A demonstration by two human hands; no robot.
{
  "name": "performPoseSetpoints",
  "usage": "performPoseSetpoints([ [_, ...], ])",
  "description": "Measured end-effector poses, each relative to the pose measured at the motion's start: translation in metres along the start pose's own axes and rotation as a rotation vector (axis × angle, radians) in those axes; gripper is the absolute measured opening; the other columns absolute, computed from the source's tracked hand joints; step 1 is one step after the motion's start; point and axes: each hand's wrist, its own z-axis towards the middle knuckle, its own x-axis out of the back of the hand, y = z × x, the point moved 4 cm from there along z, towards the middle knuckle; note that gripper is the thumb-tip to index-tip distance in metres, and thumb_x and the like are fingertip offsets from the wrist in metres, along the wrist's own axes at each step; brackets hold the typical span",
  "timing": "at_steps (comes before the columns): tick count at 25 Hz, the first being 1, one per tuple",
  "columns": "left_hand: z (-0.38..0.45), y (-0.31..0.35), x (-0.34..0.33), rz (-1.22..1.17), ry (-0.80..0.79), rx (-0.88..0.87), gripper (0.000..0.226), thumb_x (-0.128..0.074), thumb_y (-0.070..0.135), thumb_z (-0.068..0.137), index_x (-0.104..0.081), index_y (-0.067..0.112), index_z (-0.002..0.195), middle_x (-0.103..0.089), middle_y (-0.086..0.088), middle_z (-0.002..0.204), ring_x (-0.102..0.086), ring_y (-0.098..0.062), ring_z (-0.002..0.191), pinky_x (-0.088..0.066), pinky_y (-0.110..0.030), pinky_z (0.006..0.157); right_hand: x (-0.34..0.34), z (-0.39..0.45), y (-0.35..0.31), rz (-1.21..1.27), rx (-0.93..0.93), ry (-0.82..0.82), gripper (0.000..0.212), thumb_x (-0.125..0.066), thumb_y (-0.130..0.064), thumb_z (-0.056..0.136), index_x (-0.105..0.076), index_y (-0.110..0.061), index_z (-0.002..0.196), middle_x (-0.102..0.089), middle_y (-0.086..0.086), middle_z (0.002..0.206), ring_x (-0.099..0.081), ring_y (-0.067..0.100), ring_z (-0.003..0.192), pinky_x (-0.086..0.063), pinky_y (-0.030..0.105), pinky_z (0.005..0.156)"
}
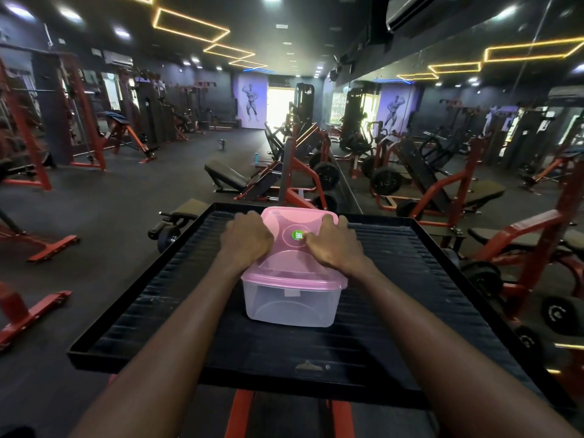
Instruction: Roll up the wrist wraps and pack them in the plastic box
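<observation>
On pink lid (294, 222), both hands curled.

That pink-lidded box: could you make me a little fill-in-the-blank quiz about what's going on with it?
1. The plastic box has a lid coloured ____.
2. The left hand and right hand both rest on the ____.
3. The box stands on a ribbed black ____.
4. The round sticker on the lid is ____.

Missing words: pink; lid; platform; green
</observation>
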Motion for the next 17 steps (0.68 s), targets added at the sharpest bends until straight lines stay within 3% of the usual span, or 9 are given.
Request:
performPoseSetpoints([
  [3,0.027,0.013,-0.007,0.052,-0.049,-0.114,0.044,-0.041,0.032,0.101,-0.052,0.0,0.129,-0.053,-0.025,0.135,-0.05,-0.042,0.124,-0.042,-0.05,0.101,0.008,0.02,-0.01,-0.052,0.066,0.03,0.07,-0.047,-0.052,0.096,-0.027,-0.016,0.153,-0.006,0.018,0.165,-0.017,0.046,0.148,-0.022,0.061,0.118],
  [7,0.051,0.02,-0.026,0.11,-0.172,-0.209,0.056,-0.038,0.045,0.1,-0.047,0.002,0.134,-0.05,-0.025,0.141,-0.047,-0.043,0.129,-0.037,-0.057,0.108,-0.004,0.043,-0.004,-0.125,0.074,-0.076,0.072,-0.04,-0.06,0.097,-0.025,-0.02,0.154,0.0,0.016,0.166,-0.002,0.046,0.15,-0.01,0.065,0.117],
  [11,0.053,0.019,-0.041,0.092,-0.287,-0.263,0.053,-0.038,0.038,0.104,-0.044,0.0,0.141,-0.044,-0.023,0.148,-0.045,-0.038,0.133,-0.034,-0.051,0.113,-0.02,0.049,0.01,-0.128,0.053,-0.152,0.076,-0.032,-0.068,0.094,-0.024,-0.021,0.154,-0.008,0.015,0.166,-0.009,0.047,0.149,-0.016,0.064,0.117],
  [17,0.057,0.013,-0.046,0.054,-0.263,-0.268,0.052,-0.04,0.04,0.103,-0.046,0.002,0.138,-0.043,-0.023,0.148,-0.045,-0.038,0.132,-0.036,-0.052,0.111,-0.02,0.053,0.01,-0.112,0.077,-0.167,0.083,-0.03,-0.071,0.087,-0.03,-0.018,0.15,-0.018,0.018,0.163,-0.02,0.046,0.146,-0.023,0.064,0.115],
])
